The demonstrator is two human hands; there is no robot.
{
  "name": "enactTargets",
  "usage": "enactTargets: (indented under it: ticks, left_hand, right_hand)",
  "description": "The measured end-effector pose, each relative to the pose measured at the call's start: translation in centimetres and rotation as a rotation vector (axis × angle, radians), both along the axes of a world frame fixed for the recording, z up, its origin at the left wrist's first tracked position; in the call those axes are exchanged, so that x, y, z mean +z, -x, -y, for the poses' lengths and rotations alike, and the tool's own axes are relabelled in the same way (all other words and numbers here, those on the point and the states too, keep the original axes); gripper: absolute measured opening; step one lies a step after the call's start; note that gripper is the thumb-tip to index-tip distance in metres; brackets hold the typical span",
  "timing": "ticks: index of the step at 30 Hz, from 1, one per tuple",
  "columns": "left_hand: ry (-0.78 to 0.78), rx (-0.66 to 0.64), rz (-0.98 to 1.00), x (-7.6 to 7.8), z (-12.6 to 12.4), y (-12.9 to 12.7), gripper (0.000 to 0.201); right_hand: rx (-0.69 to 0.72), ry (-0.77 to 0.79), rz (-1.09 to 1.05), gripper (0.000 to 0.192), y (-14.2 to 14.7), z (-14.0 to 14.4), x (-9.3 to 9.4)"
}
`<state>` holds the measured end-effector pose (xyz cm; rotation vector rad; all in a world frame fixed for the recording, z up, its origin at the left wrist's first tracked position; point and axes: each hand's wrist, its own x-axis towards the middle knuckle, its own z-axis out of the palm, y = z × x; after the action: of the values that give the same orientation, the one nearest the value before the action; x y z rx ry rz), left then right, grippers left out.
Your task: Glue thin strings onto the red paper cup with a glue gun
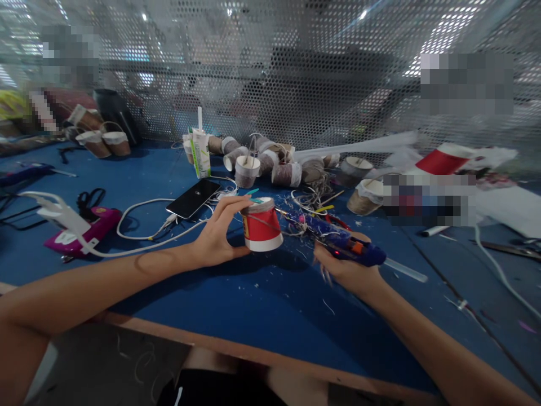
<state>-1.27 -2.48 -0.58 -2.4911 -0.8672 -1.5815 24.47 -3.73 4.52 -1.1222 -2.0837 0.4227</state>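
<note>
Head view: the left hand [217, 237] grips a red paper cup [261, 225], upside down and tilted, just above the blue tabletop [236, 304] near its middle. The right hand [344, 269] is closed around a blue glue gun [338, 239], its nozzle at the cup's upper right side, where twine wraps the base. A smartphone [193, 198] lies left of the cup with a white cable attached. Twine-wrapped cups [270, 160] are heaped at the far side before a perforated metal screen [296, 84]. A pink glue gun [82, 231] rests at near left.
</note>
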Motion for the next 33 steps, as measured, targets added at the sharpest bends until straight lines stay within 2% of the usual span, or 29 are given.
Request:
enactTargets:
  ticks: [9,14,18,21,24,26,28,31,33]
  left_hand:
    - [0.003,-0.015,0.018,-0.2,0.0,0.1,0.082]
    - [-0.008,-0.027,0.032,-0.2,0.0,0.0,0.078]
    - [-0.01,-0.059,0.033,-0.1,0.1,-0.1,0.076]
    - [0.001,-0.077,0.049,-0.2,-0.1,0.0,0.076]
    - [0.029,-0.07,0.07,-0.4,-0.3,0.2,0.078]
    - [0.042,-0.057,0.073,-0.4,-0.5,0.3,0.079]
    - [0.037,-0.041,0.068,-0.4,-0.5,0.3,0.08]
    - [0.031,-0.023,0.061,-0.4,-0.6,0.3,0.081]
    - [0.047,-0.016,0.057,-0.4,-0.6,0.3,0.081]
  right_hand:
    - [-0.001,0.0,-0.041,0.027,0.0,-0.1,-0.2]
    - [-0.001,-0.023,-0.052,0.026,0.1,-0.1,-0.2]
    - [-0.05,0.029,-0.059,0.022,0.2,-0.4,-0.5]
    - [-0.121,0.038,0.045,0.019,-0.5,-1.0,-0.4]
    - [-0.178,-0.08,0.296,0.018,-2.4,-1.2,0.4]
    - [-0.321,-0.142,0.46,0.029,-4.1,-0.8,0.9]
    - [-0.549,-0.139,0.615,0.042,-5.8,0.0,1.0]
    - [-0.797,-0.044,0.846,0.041,-7.8,1.4,0.2]
    - [-0.898,0.018,0.943,0.039,-8.5,2.0,-0.7]
